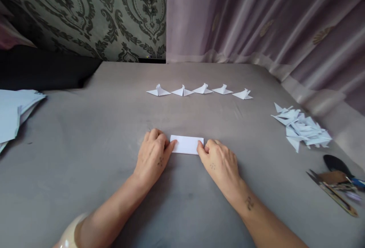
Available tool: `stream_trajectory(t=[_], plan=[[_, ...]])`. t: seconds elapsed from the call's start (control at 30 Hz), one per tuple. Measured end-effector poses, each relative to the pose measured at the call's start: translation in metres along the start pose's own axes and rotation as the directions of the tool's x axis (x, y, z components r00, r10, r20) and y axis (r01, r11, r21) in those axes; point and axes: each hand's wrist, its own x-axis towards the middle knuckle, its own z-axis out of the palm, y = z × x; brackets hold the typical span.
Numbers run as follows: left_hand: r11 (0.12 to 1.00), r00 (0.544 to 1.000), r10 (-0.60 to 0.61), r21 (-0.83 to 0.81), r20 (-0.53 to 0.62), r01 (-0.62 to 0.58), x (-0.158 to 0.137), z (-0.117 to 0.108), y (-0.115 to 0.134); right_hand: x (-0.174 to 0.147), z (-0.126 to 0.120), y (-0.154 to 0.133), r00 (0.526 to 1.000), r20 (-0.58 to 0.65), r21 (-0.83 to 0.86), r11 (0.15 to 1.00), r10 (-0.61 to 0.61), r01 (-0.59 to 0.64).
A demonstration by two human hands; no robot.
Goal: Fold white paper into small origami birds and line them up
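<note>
A small white rectangle of folded paper point(187, 145) lies level in front of me, its long side running left to right. My left hand point(154, 153) pinches its left end, thumb on top and the other fingers curled. At the right end, my right hand point(218, 160) grips the paper the same way, with the thumb over the edge. The fingertips beneath the paper are hidden. Beyond the hands stands a row of several folded white paper birds point(204, 88), wings spread.
A heap of folded paper pieces point(306, 128) lies at the right, with scissors point(332, 193) and other small tools nearer me. White paper sheets point(11, 111) are stacked at the left edge, before a black cloth-like item point(48, 67). A curtain point(242, 16) borders the grey surface point(85, 134).
</note>
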Motion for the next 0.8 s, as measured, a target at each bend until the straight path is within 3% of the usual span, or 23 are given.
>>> stream_trajectory(t=[0.13,0.2,0.27,0.33,0.43,0.63,0.8], plan=[[0.984,0.985,0.162,0.079,-0.052,-0.157,0.002,0.003,0.002,-0.001,0.004,0.004,0.998,-0.070,0.059,0.998,-0.006,0.011],[0.955,0.959,0.283,0.089,-0.002,-0.282,0.004,0.004,0.003,0.000,0.006,0.006,0.990,-0.129,0.139,0.987,-0.060,0.078],[0.922,0.924,0.376,0.077,0.071,-0.380,0.004,0.004,0.004,0.002,0.006,0.006,0.964,-0.177,0.217,0.948,-0.197,0.234],[0.904,0.904,0.414,0.068,0.110,-0.422,0.004,0.004,0.005,0.003,0.005,0.006,0.907,-0.193,0.243,0.878,-0.374,0.414],[0.912,0.912,0.402,0.050,0.079,-0.406,0.004,0.004,0.003,0.004,0.001,0.006,0.842,-0.170,0.262,0.801,-0.511,0.539],[0.929,0.935,0.354,-0.114,0.005,-0.351,0.004,0.006,-0.006,-0.004,-0.008,-0.004,0.904,-0.133,0.299,0.853,-0.408,0.428],[0.928,0.937,0.347,-0.133,-0.038,-0.348,-0.001,0.006,-0.010,-0.011,-0.003,-0.030,0.968,-0.162,0.212,0.951,-0.194,0.226]])
